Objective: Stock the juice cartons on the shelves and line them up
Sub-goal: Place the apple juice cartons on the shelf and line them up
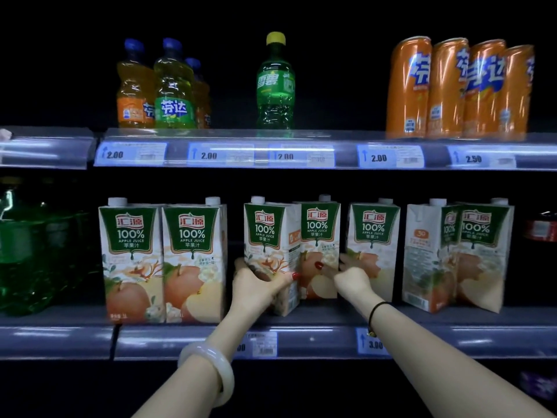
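Several apple juice cartons stand on the lower shelf point(301, 339). Two at the left point(132, 260) sit side by side and face front. My left hand point(259, 282) grips the turned third carton point(268, 236) low down, thumb across its front. My right hand point(349, 276) holds the fourth carton point(321, 230) just behind it, thumb on its front, fingers hidden between it and the fifth carton point(373, 233). At the right a turned carton point(425, 251) shows its side, overlapping another carton point(482, 245).
The upper shelf point(301, 152) carries orange and yellow-green soda bottles point(162, 86), a green bottle point(275, 82) and orange cans point(458, 89). Large green bottles point(27, 251) stand at the lower left. Price tags line both shelf edges. Dark gaps separate the carton groups.
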